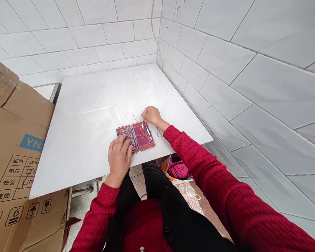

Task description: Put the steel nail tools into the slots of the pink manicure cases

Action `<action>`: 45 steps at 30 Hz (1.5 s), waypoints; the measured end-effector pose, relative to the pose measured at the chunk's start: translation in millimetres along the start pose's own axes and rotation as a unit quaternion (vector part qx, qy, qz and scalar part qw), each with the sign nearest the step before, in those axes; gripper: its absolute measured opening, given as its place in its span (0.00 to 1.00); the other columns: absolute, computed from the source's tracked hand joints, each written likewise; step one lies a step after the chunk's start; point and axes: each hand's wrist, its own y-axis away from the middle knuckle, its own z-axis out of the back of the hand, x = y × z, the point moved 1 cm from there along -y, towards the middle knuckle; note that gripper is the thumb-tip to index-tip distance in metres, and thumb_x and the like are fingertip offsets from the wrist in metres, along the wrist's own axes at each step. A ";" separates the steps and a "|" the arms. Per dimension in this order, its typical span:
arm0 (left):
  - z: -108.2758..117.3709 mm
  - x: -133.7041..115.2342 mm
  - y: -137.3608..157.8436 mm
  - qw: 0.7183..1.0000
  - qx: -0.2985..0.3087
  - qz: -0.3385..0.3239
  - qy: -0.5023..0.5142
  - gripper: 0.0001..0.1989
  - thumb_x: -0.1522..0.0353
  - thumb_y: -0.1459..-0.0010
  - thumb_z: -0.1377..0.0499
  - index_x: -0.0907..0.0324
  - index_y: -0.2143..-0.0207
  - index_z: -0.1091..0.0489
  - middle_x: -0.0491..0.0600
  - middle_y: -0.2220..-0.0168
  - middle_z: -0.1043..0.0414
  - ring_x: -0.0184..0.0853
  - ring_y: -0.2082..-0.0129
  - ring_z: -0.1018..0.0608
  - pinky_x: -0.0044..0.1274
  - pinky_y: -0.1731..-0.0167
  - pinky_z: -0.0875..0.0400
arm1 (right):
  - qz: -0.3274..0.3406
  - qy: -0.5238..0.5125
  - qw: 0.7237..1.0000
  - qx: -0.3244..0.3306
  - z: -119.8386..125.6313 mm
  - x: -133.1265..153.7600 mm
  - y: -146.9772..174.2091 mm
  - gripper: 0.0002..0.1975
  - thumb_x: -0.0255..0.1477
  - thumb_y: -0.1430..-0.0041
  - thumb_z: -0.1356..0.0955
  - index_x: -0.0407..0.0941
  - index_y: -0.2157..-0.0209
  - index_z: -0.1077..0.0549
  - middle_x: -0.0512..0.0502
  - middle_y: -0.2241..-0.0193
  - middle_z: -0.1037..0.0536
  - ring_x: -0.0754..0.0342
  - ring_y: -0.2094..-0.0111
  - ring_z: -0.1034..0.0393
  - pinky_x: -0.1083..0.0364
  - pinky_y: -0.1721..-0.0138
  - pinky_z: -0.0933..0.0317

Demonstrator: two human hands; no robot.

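Observation:
A manicure case [147,146] lies unfolded near the table's front edge, with a red and purple lining and slim metal tools in both halves. My left hand [120,155] rests with outstretched fingers over its left half, covering some of the tools. At the top of the right half, my right hand [151,114] pinches a small two-armed metal tool [142,125]. Its lower end is at a red strap; whether it is nippers or scissors is unclear. A metal finger loop [159,134] shows on the table just right of the case, partly hidden by my right wrist.
The white table [94,94] stands in a corner of tiled walls [220,70]. A big cardboard box [18,140] is close to its left side. Below the front edge are a bright pink item [180,169] and a white cup-like object [190,190].

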 end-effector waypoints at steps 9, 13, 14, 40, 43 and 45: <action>-47.9 -11.3 -74.8 0.996 0.088 0.004 -0.034 0.16 0.61 0.30 0.48 0.59 0.59 0.23 0.59 0.47 0.26 0.49 0.47 0.26 0.43 0.46 0.33 | -0.020 -0.173 0.984 0.034 -8.6 -15.9 -4.8 0.08 0.20 0.46 0.33 0.46 0.75 0.32 0.54 0.83 0.24 0.57 0.81 0.27 0.60 0.76 0.36; -54.1 -16.1 -78.7 0.996 0.080 0.022 -0.037 0.11 0.63 0.32 0.43 0.58 0.63 0.24 0.57 0.50 0.25 0.49 0.47 0.27 0.42 0.47 0.33 | -0.008 -0.254 0.967 0.023 -15.8 -28.7 -8.8 0.06 0.21 0.45 0.32 0.45 0.73 0.31 0.55 0.83 0.25 0.59 0.83 0.29 0.62 0.78 0.37; -55.5 -16.4 -79.0 0.996 0.078 0.030 -0.031 0.10 0.64 0.33 0.42 0.57 0.64 0.24 0.56 0.51 0.25 0.48 0.47 0.27 0.41 0.47 0.32 | -0.005 -0.274 0.962 0.021 -17.1 -31.1 -9.7 0.05 0.22 0.44 0.32 0.45 0.71 0.31 0.56 0.82 0.25 0.59 0.83 0.29 0.62 0.79 0.37; -45.4 -17.5 -102.7 0.968 0.197 -0.097 -0.125 0.18 0.73 0.32 0.51 0.54 0.49 0.24 0.55 0.39 0.31 0.49 0.36 0.34 0.47 0.36 0.42 | 0.015 -0.341 0.940 -0.012 -17.9 -39.4 -14.4 0.05 0.21 0.44 0.34 0.43 0.68 0.26 0.53 0.79 0.24 0.58 0.79 0.28 0.61 0.78 0.33; -39.8 -17.9 -108.8 0.964 0.204 -0.106 -0.130 0.13 0.71 0.33 0.48 0.55 0.58 0.22 0.54 0.41 0.30 0.49 0.37 0.33 0.47 0.34 0.43 | 0.017 -0.333 0.943 -0.003 -19.6 -39.7 -14.2 0.06 0.21 0.44 0.34 0.43 0.67 0.25 0.54 0.80 0.24 0.58 0.81 0.28 0.61 0.80 0.34; -36.0 -18.0 -111.2 0.966 0.201 -0.107 -0.124 0.12 0.71 0.34 0.47 0.55 0.63 0.23 0.53 0.43 0.28 0.48 0.39 0.31 0.48 0.34 0.44 | 0.020 -0.328 0.944 0.004 -19.7 -38.4 -12.5 0.10 0.20 0.44 0.34 0.42 0.61 0.24 0.55 0.81 0.25 0.58 0.82 0.29 0.61 0.79 0.34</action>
